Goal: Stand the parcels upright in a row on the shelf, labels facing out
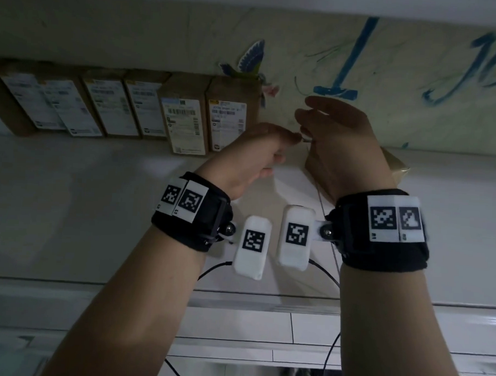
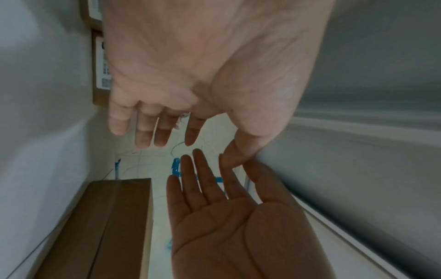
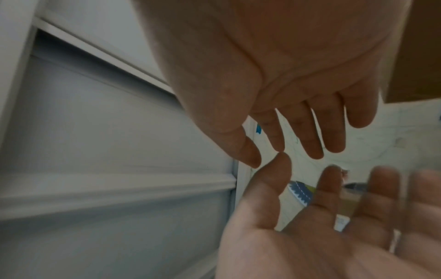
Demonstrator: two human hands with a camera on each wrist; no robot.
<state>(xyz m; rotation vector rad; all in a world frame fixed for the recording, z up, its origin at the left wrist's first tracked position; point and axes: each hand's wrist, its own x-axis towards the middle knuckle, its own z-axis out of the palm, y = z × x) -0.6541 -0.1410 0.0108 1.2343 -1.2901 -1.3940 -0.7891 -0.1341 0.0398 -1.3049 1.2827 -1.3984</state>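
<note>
Several brown parcels [image 1: 184, 114] stand upright in a row at the back left of the white shelf [image 1: 70, 197], white labels facing out. The rightmost of them [image 1: 230, 116] is just left of my hands. Another brown parcel [image 1: 395, 166] lies flat on the shelf, mostly hidden under my right wrist; the left wrist view shows it as a plain brown box [image 2: 107, 226]. My left hand [image 1: 271, 149] and right hand [image 1: 329, 126] hover above the shelf, palms facing each other, fingers straight and empty. Their thumb tips almost touch.
The back wall [image 1: 414, 115] carries blue painted lettering and a bird sticker [image 1: 251, 60]. Bare shelf stretches in front of the row and to the far right. White cabinet fronts [image 1: 306, 329] sit below the shelf edge.
</note>
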